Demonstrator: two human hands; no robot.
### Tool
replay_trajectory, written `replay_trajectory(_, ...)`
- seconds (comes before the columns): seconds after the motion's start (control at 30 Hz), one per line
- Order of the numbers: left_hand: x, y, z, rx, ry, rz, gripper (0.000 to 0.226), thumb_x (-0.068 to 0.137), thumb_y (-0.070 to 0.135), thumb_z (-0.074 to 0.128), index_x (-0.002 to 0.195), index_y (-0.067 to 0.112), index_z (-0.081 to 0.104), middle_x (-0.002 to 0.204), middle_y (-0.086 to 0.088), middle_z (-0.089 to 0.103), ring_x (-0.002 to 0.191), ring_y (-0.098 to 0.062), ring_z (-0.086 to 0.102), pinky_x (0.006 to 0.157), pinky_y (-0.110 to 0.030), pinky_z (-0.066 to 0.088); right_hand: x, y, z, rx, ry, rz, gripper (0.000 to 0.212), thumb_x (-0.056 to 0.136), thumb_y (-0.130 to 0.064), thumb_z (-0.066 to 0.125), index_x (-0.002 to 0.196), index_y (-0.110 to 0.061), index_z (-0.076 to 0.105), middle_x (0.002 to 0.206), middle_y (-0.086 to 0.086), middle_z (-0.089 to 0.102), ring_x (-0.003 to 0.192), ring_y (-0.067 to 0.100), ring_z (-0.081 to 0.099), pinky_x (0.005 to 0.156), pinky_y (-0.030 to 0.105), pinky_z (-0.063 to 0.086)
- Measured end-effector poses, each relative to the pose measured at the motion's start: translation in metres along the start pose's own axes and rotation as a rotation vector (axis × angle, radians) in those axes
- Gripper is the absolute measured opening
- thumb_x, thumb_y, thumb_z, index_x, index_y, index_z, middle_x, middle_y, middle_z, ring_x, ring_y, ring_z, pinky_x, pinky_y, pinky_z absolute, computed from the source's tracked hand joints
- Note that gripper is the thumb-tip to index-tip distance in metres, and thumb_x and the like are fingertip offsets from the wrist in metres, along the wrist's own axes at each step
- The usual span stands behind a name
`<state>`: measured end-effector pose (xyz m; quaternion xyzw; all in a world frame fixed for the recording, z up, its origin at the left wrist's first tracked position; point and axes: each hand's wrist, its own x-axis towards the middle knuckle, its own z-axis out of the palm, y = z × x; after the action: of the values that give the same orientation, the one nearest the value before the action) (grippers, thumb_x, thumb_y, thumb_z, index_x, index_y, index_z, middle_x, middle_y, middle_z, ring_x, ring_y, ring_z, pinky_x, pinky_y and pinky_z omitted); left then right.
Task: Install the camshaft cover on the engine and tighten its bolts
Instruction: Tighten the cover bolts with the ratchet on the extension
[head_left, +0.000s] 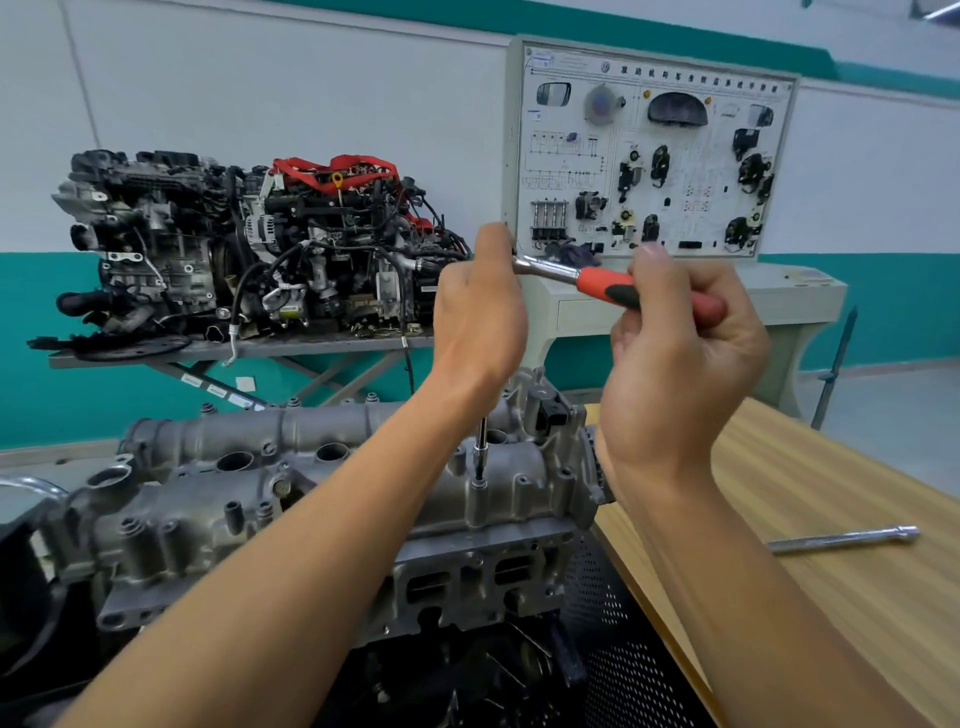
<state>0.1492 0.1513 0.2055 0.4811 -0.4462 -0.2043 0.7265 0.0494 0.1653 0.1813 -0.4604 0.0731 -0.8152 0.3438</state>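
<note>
Red and black rubber fills my right hand (685, 364), which is curled round the handle of the ratchet (613, 288). My left hand (480, 317) is closed over the ratchet's head, steadying it above a slim extension (482, 441) that drops straight down onto a bolt (479, 484) near the right end of the camshaft cover (322, 483). The cover already lies seated on the engine (457, 577), so I judge the fitting done and the tightening under way. More bolt heads (293, 403) stand along the cover's far edge. From here I cannot tell which are snug, so I count those as left to check. A loose steel bar (841, 539) lies well apart on the wooden counter (831, 483) to my right, untouched.
</note>
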Motion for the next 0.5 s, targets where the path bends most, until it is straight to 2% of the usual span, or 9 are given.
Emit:
replay_trajectory(0.1,0.003,-0.008,-0.002,-0.015,-0.032,0.006,0.043,0.081,0.051,0.040,0.046,0.029,0.026,0.048,0.008,0.025,0.051,-0.020,0.019,0.055,-0.045,0.019,0.008,0.002,-0.007,0.002,-0.096,0.014,0.032,0.087,-0.012,0.064,0.058,-0.021,0.053,0.055,0.013,0.028,0.051,0.032,0.025,0.050,0.031,0.031)
replay_trajectory(0.13,0.006,-0.009,-0.002,-0.014,-0.048,-0.004,0.045,0.082,0.051,0.039,0.046,0.028,0.026,0.047,0.008,0.025,0.048,-0.020,0.019,0.053,-0.043,0.017,0.014,0.004,-0.005,0.014,-0.112,0.027,0.032,0.086,-0.010,0.063,0.057,-0.020,0.052,0.055,0.014,0.027,0.049,0.031,0.024,0.048,0.029,0.030)
replay_trajectory(0.2,0.013,-0.007,-0.001,-0.009,-0.060,-0.060,0.046,0.088,0.049,0.039,0.049,0.026,0.028,0.045,0.008,0.027,0.041,-0.017,0.020,0.047,-0.034,0.017,0.032,0.013,0.003,0.029,-0.094,0.094,0.032,0.084,-0.006,0.061,0.057,-0.014,0.047,0.052,0.008,0.030,0.045,0.017,0.029,0.046,0.026,0.027)
replay_trajectory(0.3,0.020,-0.003,0.000,-0.020,-0.082,-0.141,0.044,0.092,0.046,0.041,0.056,0.024,0.029,0.047,0.006,0.026,0.037,-0.016,0.019,0.045,-0.026,0.016,0.057,0.024,0.012,-0.014,-0.023,0.232,0.037,0.087,0.000,0.057,0.056,-0.012,0.041,0.053,0.001,0.033,0.047,0.016,0.028,0.048,0.032,0.018)
replay_trajectory(0.4,0.015,-0.001,-0.001,-0.020,-0.102,-0.118,0.046,0.093,0.044,0.042,0.052,0.025,0.030,0.046,0.007,0.026,0.039,-0.017,0.019,0.046,-0.028,0.015,0.055,0.027,0.001,-0.010,-0.029,0.269,0.037,0.089,0.003,0.055,0.059,-0.011,0.040,0.049,-0.003,0.033,0.045,0.015,0.025,0.049,0.035,0.016)
replay_trajectory(0.5,0.001,0.006,-0.001,-0.034,-0.136,-0.019,0.047,0.086,0.045,0.042,0.044,0.027,0.030,0.043,0.009,0.026,0.043,-0.018,0.018,0.048,-0.035,0.015,0.043,0.015,-0.011,0.099,-0.107,0.142,0.032,0.085,-0.002,0.057,0.059,-0.011,0.041,0.045,-0.004,0.032,0.041,0.013,0.026,0.042,0.027,0.018)
